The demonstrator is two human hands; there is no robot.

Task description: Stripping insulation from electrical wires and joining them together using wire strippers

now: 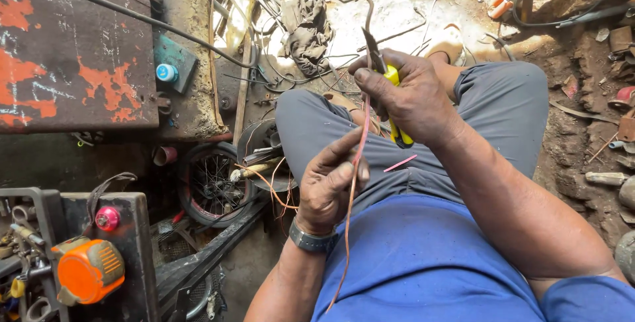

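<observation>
The right hand (413, 100) closes its grip on yellow-handled pliers (390, 90), whose dark metal tip bites a thin pink wire (355, 183); the left hand (331, 183) pinches the same wire lower, above the lap; a pink insulation scrap (400, 163) lies on the grey trousers (489, 110).

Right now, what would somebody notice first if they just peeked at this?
Probably the right hand in the middle, gripping yellow-handled pliers on a thin pink wire that the left hand pinches lower down. Next, the bright orange machine part at bottom left and a small spoked wheel on the ground.
</observation>
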